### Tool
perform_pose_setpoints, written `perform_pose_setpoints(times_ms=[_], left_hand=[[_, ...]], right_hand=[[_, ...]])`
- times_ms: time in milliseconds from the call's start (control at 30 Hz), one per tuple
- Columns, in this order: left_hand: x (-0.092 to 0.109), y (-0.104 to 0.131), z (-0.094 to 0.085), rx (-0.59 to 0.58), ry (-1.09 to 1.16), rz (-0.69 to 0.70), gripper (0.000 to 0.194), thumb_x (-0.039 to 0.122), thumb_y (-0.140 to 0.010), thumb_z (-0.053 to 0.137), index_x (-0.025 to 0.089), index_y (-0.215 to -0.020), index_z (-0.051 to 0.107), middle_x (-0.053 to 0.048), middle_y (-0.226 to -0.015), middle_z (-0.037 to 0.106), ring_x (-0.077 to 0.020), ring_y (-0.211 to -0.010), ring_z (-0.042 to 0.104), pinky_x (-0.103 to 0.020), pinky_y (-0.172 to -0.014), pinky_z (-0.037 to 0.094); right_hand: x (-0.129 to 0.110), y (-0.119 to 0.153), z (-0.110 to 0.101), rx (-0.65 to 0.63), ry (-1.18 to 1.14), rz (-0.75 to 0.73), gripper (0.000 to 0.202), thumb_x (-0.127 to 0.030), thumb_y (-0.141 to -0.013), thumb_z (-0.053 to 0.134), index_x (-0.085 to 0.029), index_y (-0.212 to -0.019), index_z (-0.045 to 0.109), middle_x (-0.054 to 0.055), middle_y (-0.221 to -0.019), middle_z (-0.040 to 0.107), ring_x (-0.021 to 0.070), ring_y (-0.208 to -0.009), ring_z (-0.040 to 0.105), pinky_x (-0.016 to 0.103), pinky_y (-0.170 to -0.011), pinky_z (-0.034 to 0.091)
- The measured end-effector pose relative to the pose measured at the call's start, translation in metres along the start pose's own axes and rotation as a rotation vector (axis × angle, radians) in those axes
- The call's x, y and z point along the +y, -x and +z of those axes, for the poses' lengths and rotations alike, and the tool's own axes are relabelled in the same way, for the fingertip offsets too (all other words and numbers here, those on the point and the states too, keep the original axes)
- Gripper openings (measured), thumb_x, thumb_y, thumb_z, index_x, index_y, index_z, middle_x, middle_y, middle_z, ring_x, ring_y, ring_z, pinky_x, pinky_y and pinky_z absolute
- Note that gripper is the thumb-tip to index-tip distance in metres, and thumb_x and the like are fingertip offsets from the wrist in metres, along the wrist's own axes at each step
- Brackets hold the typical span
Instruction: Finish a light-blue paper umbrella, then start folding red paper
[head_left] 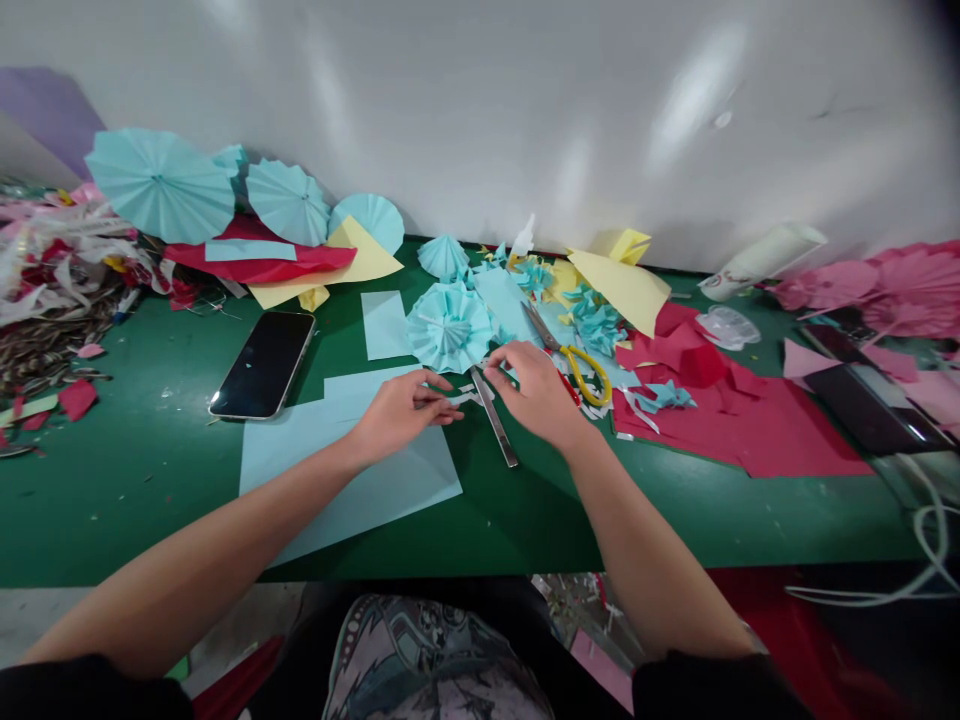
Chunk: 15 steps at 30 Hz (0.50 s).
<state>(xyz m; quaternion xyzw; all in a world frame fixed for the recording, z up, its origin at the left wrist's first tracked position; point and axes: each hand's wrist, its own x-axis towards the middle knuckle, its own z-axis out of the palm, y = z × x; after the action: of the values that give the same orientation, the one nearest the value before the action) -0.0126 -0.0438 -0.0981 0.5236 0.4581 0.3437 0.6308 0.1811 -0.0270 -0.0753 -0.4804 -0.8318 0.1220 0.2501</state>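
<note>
My left hand (pixel 401 412) is over the light blue sheets (pixel 360 490), its fingers pinched on a thin white strip (pixel 466 396). Close by on the right, my right hand (pixel 536 390) has its thumb and index finger curled together; whatever lies between them is too small to make out. Between the hands a slim silver metal tool (pixel 495 420), perhaps a craft knife, lies on the green table (pixel 540 520). Just beyond the fingertips is a pleated light blue paper rosette (pixel 450 325). Scissors with yellow handles (pixel 589 375) lie beside my right hand.
A phone (pixel 264 365) lies at the left. Pleated blue paper discs (pixel 161 185) lean against the wall, with a pile of scraps (pixel 60 300) nearby. Red paper sheets (pixel 795 430), pink pleated paper (pixel 900 285), a black device (pixel 874 405) and a white cable (pixel 934 540) are on the right.
</note>
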Motion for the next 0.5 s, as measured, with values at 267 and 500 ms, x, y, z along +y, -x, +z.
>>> perform_pose_setpoints(times_ms=[267, 500], left_hand=[[0.003, 0.001, 0.001, 0.026, 0.054, -0.028, 0.01, 0.023, -0.073, 0.062, 0.014, -0.073, 0.057, -0.004, -0.076, 0.065, -0.0183, -0.086, 0.067, -0.03, -0.082, 0.051], [0.005, 0.002, -0.001, -0.025, -0.033, -0.003, 0.016, 0.029, -0.074, 0.062, 0.014, -0.076, 0.06, -0.005, -0.074, 0.066, -0.0169, -0.077, 0.065, -0.031, -0.072, 0.051]], right_hand=[[0.025, 0.006, 0.001, -0.197, 0.376, 0.144, 0.006, -0.017, -0.076, 0.054, -0.017, -0.07, 0.052, 0.011, -0.084, 0.057, 0.0264, -0.083, 0.053, 0.037, -0.068, 0.037], [0.012, -0.001, -0.013, 0.318, 0.11, 0.321, 0.011, -0.024, -0.082, 0.045, -0.018, -0.075, 0.052, 0.002, -0.061, 0.055, 0.0151, -0.057, 0.051, 0.028, -0.057, 0.036]])
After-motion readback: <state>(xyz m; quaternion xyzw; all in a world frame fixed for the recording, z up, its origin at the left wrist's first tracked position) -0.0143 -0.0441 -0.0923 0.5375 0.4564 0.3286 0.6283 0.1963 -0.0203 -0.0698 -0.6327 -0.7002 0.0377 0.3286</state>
